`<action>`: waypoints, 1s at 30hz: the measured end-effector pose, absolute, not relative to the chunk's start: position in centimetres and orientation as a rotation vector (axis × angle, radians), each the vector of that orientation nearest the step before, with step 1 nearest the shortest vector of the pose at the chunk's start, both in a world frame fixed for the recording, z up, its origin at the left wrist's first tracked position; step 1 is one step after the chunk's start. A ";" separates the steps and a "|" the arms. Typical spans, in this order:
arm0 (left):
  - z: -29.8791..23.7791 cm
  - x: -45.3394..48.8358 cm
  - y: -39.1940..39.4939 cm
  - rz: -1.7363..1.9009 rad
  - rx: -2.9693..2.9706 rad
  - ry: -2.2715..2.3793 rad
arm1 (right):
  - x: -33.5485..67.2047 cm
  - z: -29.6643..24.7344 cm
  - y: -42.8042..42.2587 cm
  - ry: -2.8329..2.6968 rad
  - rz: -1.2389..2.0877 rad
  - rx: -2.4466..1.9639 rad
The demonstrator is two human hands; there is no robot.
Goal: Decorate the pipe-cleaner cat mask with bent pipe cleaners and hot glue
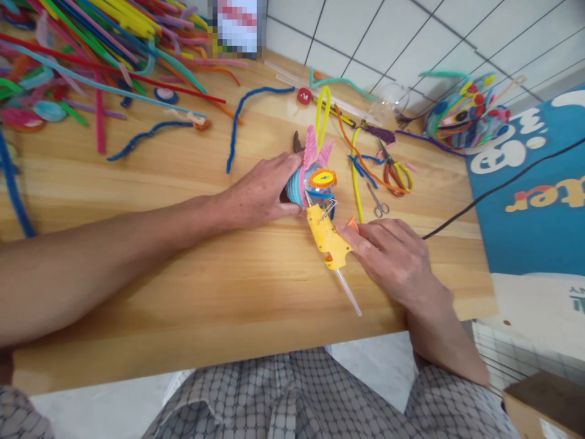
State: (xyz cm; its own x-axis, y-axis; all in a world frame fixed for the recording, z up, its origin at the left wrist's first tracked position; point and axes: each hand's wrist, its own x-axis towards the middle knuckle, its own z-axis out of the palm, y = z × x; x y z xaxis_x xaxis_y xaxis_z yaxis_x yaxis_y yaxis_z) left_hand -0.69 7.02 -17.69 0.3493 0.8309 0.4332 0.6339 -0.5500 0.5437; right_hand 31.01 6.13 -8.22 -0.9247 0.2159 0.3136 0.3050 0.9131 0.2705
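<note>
My left hand [267, 189] grips a small craft figure [298, 186] from its left side. The figure is wrapped in light-blue pipe cleaner, with pink ears [311, 149], a yellow loop [323, 116] on top and an orange-and-yellow eye [322, 178]. My right hand [393, 256] is closed round the handle of a yellow hot glue gun [326, 235]. The nozzle points up and left, at the lower edge of the figure; whether it touches is hard to tell. A clear glue stick [350, 292] pokes out of the gun's back end.
Loose pipe cleaners [119, 36] are heaped at the back left. Red-and-yellow scissors [397, 177], small grey scissors [379, 204] and a yellow cutter [345, 116] lie beyond the glue gun. A decorated ball [461, 116] stands back right; a black cord [493, 192] crosses the blue board [534, 225].
</note>
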 end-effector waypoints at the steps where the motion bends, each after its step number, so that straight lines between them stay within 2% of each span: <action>1: -17.7 -0.7 7.0 1.004 2.335 1.304 | 31.0 -8.2 6.1 -2.796 -0.458 -0.390; 30: -17.4 -0.7 6.9 0.978 2.293 1.315 | 31.1 -8.0 6.0 -2.794 -0.464 -0.402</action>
State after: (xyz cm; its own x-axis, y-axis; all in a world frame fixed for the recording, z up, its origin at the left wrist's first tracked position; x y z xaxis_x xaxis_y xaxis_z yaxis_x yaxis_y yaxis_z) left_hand -0.67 6.88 -17.41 0.3411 0.8498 0.4019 0.6291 -0.5240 0.5741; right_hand 31.06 6.00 -8.05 -0.9222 0.2240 0.3151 0.3139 0.9097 0.2720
